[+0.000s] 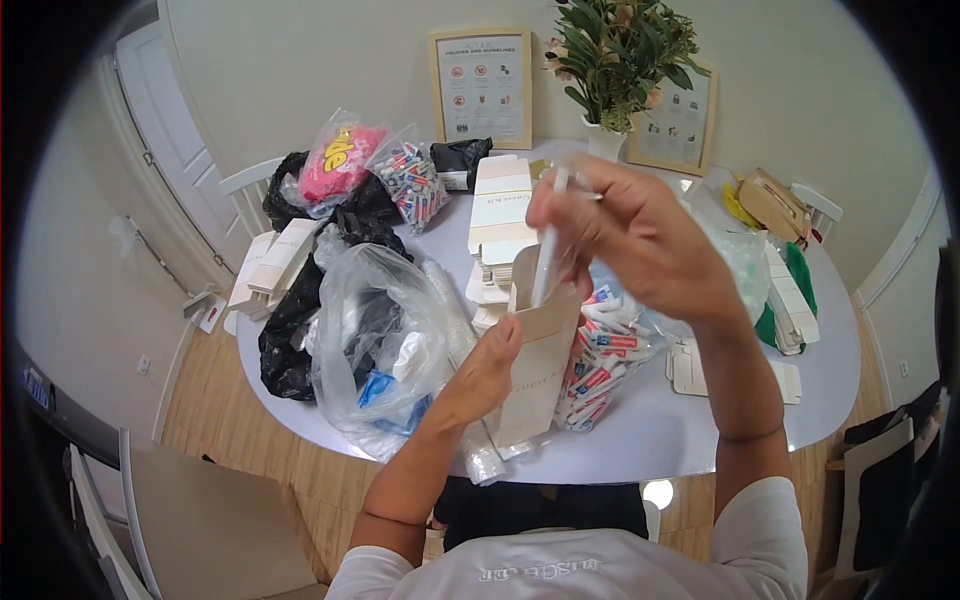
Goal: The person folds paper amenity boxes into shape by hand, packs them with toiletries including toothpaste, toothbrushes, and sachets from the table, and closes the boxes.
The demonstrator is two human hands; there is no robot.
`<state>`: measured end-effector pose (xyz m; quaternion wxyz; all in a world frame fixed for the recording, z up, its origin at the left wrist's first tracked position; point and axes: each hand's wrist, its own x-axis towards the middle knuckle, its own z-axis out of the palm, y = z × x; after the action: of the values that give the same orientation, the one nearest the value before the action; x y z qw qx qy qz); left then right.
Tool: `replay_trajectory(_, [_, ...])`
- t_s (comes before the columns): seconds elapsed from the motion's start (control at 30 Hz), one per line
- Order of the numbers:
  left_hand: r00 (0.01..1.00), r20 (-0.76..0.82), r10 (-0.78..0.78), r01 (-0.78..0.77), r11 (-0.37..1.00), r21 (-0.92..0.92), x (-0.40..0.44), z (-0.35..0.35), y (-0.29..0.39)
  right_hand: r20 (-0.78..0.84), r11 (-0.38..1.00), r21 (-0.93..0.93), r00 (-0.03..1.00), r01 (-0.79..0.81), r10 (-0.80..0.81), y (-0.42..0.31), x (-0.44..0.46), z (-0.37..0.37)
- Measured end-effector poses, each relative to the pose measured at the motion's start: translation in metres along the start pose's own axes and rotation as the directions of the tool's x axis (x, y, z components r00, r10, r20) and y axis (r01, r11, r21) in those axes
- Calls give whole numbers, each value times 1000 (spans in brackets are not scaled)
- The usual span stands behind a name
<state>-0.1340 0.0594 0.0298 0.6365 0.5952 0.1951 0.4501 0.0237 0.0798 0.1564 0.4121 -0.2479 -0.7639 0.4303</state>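
My left hand [485,375] is wrapped round a cream box [537,390] with printed lettering, its open top tilted up. Above it my right hand [625,225] pinches a thin, whitish, wrapped item [547,262], blurred by motion, whose lower end is at the box's opening. Just behind the box lies a clear bag of small red, white and blue tubes [600,375]. A stack of cream boxes [500,205] stands beyond my left hand, and a large clear plastic bag [380,330] lies to its left.
Black bags, a pink bag [340,165] and another bag of tubes [410,185] sit at the back left. Flat boxes [270,265] lie at the left edge, more boxes [790,300] at the right. A flower vase [605,140] and framed signs [485,90] stand at the back.
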Motion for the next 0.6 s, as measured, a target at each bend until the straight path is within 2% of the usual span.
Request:
replay_trajectory(0.07, [999,-42,-19,21,998,58,0,-1,0,-68,994,85,996,64,-59,0,4,-3])
replay_trajectory(0.1, [999,10,-32,33,995,-94,-1,-3,-2,-140,994,88,989,67,-54,-3,3,1])
replay_trajectory(0.13, [997,63,-37,51,969,-243,-1,-4,-3,-142,994,87,988,67,-54,-2,3,5])
replay_trajectory(0.17, [997,66,-36,51,969,-243,0,-2,-2,-157,987,130,985,92,-71,1,3,9])
replay_trajectory(0.23, [998,-27,-49,39,956,-290,2,4,1,-171,978,172,981,118,-88,2,2,12])
replay_trajectory(0.27, [998,-27,-48,38,956,-291,2,5,0,-148,988,142,988,53,-32,1,1,12])
replay_trajectory(0.3, [997,-50,-55,39,962,-271,2,5,-3,-126,994,109,992,-12,26,1,1,13])
replay_trajectory(0.33, [996,-72,-58,38,967,-254,3,4,-5,-122,994,105,992,-12,25,4,0,15])
replay_trajectory(0.4, [998,-33,-45,35,964,-262,2,-3,-7,-145,981,-143,978,128,-149,17,-1,21])
replay_trajectory(0.47, [999,3,-36,35,964,-265,1,-4,-4,-159,984,-110,974,144,-160,21,-2,29])
replay_trajectory(0.5, [990,-135,-42,23,990,-138,1,4,4,-144,986,-119,980,119,-136,22,-4,33])
replay_trajectory(0.53, [978,-206,-34,19,997,-74,1,6,7,-129,987,-129,985,95,-112,24,-5,37])
replay_trajectory(0.57, [961,-277,-26,24,1000,-10,1,7,9,-134,930,-303,957,208,-258,31,-6,40])
replay_trajectory(0.6, [960,-278,16,-16,1000,4,1,6,9,-129,930,-302,957,212,-260,29,-7,42])
